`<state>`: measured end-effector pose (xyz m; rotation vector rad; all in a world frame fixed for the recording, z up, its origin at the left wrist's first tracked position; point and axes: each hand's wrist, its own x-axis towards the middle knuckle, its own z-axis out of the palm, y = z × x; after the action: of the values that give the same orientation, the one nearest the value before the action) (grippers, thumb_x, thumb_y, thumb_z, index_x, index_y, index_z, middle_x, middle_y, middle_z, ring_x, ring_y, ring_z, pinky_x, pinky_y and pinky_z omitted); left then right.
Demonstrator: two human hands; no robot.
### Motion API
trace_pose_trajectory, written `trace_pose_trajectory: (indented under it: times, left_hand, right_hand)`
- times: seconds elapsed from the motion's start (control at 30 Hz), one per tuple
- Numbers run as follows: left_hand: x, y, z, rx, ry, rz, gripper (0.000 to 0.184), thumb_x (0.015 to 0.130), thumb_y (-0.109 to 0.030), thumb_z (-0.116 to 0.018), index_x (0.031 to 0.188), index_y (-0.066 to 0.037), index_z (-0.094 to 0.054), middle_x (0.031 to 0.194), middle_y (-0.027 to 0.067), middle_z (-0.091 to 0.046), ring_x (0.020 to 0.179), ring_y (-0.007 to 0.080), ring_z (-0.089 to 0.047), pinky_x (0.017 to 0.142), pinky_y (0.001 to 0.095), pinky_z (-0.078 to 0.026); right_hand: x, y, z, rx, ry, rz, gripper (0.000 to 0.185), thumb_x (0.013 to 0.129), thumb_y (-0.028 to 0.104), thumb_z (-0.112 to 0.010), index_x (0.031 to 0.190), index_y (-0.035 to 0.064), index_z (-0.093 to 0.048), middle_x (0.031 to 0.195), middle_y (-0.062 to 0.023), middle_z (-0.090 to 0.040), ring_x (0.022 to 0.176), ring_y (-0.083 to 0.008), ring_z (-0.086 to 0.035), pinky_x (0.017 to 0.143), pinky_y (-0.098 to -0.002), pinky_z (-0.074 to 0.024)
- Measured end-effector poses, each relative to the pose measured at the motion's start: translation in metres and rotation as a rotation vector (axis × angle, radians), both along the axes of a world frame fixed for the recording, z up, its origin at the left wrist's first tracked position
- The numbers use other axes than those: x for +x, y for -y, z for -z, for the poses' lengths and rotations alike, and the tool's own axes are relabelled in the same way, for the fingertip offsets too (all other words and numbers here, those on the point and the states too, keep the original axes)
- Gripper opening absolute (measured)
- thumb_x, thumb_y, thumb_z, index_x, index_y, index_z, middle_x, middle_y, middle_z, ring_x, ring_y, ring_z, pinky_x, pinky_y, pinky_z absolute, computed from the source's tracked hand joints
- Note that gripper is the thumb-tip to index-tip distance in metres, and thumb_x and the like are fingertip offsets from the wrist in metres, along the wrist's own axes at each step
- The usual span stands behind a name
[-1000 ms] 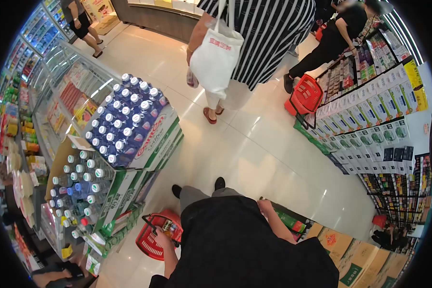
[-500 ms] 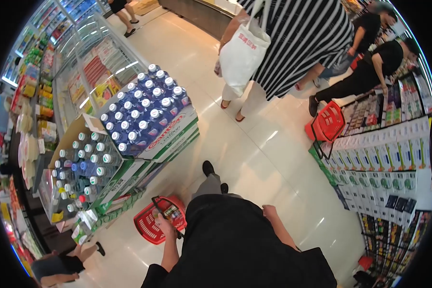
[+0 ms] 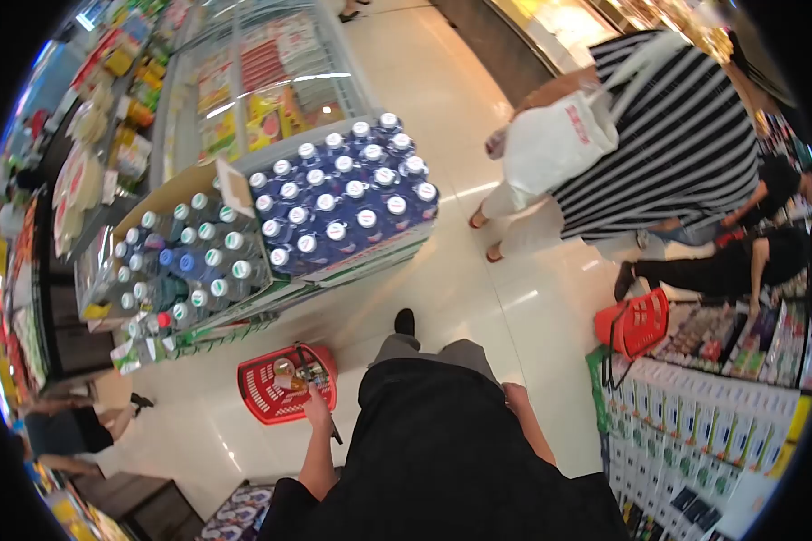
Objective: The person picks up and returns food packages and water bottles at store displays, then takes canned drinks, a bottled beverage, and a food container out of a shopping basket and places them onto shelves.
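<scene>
My left hand [image 3: 317,408] is closed around the black handle of a red shopping basket [image 3: 260,389], which hangs at my left side with a few small items inside. My right hand [image 3: 516,395] hangs beside my right hip with its fingers curled; whether anything is in it is too small to tell. Ahead on the left, blue-capped-row bottles [image 3: 336,231] with white caps stand packed in a carton, and clear bottles [image 3: 189,261] fill the box beside them.
A glass-topped freezer [image 3: 271,81] lies behind the bottles. A person in a striped top [image 3: 668,144] carries a white bag [image 3: 559,149] ahead right. Another red basket [image 3: 636,325] is near people at the right shelves [image 3: 695,424]. One more person [image 3: 68,431] is at the left.
The view has turned and moved forward, so the bottles sit closer and further right. The striped-top person has shifted right in view. My left hand still holds the basket.
</scene>
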<state>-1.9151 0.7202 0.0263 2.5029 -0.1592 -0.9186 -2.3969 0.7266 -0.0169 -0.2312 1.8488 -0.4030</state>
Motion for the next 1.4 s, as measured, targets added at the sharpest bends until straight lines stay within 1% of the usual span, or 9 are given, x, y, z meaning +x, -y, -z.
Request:
trace_pose_trajectory:
  times: [0.17, 0.27, 0.37, 0.43, 0.7, 0.8, 1.33, 1.37, 1.4]
  left_hand:
    - [-0.011, -0.040, 0.035, -0.019, 0.008, 0.002, 0.068, 0.086, -0.054, -0.044, 0.068, 0.010, -0.056, 0.064, 0.0172, -0.057, 0.066, 0.0280, -0.054, 0.066, 0.0428, -0.039]
    - [-0.052, -0.031, 0.003, -0.003, 0.046, 0.066, 0.067, 0.087, -0.054, -0.043, 0.074, 0.009, -0.061, 0.069, 0.0278, -0.057, 0.073, 0.0392, -0.057, 0.069, 0.0450, -0.041]
    - [-0.079, -0.043, 0.007, 0.051, 0.057, 0.096, 0.067, 0.087, -0.054, -0.044, 0.072, 0.009, -0.061, 0.065, 0.0261, -0.057, 0.068, 0.0392, -0.059, 0.067, 0.0456, -0.042]
    - [-0.096, -0.055, 0.006, 0.011, 0.067, 0.037, 0.067, 0.086, -0.055, -0.044, 0.070, 0.008, -0.061, 0.062, 0.0253, -0.057, 0.066, 0.0401, -0.059, 0.066, 0.0451, -0.044]
    - [-0.145, -0.041, -0.004, -0.003, 0.090, 0.093, 0.062, 0.086, -0.053, -0.046, 0.078, 0.007, -0.063, 0.078, 0.0284, -0.060, 0.083, 0.0416, -0.061, 0.075, 0.0453, -0.045]
    - [-0.149, -0.036, -0.011, -0.049, 0.068, 0.042, 0.062, 0.086, -0.052, -0.045, 0.079, 0.006, -0.064, 0.080, 0.0290, -0.060, 0.085, 0.0418, -0.060, 0.077, 0.0450, -0.045]
    - [-0.063, -0.076, -0.018, 0.023, 0.139, 0.119, 0.060, 0.086, -0.054, -0.042, 0.085, 0.000, -0.067, 0.084, 0.0267, -0.062, 0.087, 0.0406, -0.060, 0.079, 0.0460, -0.046]
    - [-0.053, -0.078, -0.015, 0.021, 0.136, 0.133, 0.060, 0.086, -0.054, -0.042, 0.085, 0.000, -0.067, 0.084, 0.0267, -0.062, 0.087, 0.0406, -0.060, 0.079, 0.0460, -0.046]
    - [-0.044, -0.078, -0.017, 0.032, 0.145, 0.138, 0.060, 0.086, -0.054, -0.042, 0.084, 0.000, -0.067, 0.084, 0.0266, -0.062, 0.086, 0.0407, -0.060, 0.079, 0.0463, -0.046]
  right_hand:
    - [-0.044, 0.034, 0.030, -0.116, -0.067, -0.471, 0.026, 0.081, 0.020, -0.055, 0.095, -0.0006, -0.061, 0.075, -0.0084, -0.060, 0.061, -0.0183, -0.054, 0.055, -0.0323, -0.0442]
    - [-0.068, 0.054, 0.035, -0.183, -0.093, -0.711, 0.026, 0.081, 0.020, -0.055, 0.093, -0.0014, -0.061, 0.074, -0.0089, -0.059, 0.059, -0.0185, -0.053, 0.053, -0.0320, -0.0427]
    - [-0.090, 0.087, 0.012, -0.086, 0.002, -0.675, 0.030, 0.082, 0.020, -0.053, 0.103, -0.0019, -0.058, 0.084, -0.0128, -0.062, 0.069, -0.0215, -0.058, 0.062, -0.0354, -0.0475]
    - [-0.097, 0.111, 0.003, 0.066, 0.038, -0.324, 0.035, 0.084, 0.020, -0.051, 0.111, -0.0013, -0.053, 0.094, -0.0162, -0.062, 0.078, -0.0251, -0.062, 0.069, -0.0387, -0.0497]
    - [-0.158, 0.113, 0.004, 0.034, 0.013, -0.390, 0.032, 0.085, 0.020, -0.050, 0.109, 0.0003, -0.054, 0.091, -0.0164, -0.064, 0.074, -0.0252, -0.063, 0.067, -0.0385, -0.0500]
    - [-0.191, 0.099, 0.027, -0.180, -0.123, -1.004, 0.019, 0.082, 0.018, -0.054, 0.087, 0.0027, -0.064, 0.073, -0.0097, -0.063, 0.061, -0.0211, -0.059, 0.054, -0.0321, -0.0455]
    - [-0.145, 0.064, 0.072, -0.751, -0.450, -1.915, 0.020, 0.079, 0.017, -0.057, 0.086, 0.0004, -0.064, 0.070, -0.0079, -0.060, 0.057, -0.0190, -0.056, 0.051, -0.0301, -0.0431]
    - [-0.145, 0.059, 0.084, -0.744, -0.457, -1.903, 0.020, 0.079, 0.017, -0.057, 0.086, 0.0004, -0.064, 0.070, -0.0079, -0.060, 0.057, -0.0190, -0.056, 0.051, -0.0301, -0.0431]
    - [-0.122, 0.060, 0.066, -0.521, -0.265, -1.405, 0.021, 0.078, 0.017, -0.057, 0.086, -0.0006, -0.064, 0.068, -0.0069, -0.059, 0.057, -0.0184, -0.055, 0.052, -0.0302, -0.0431]
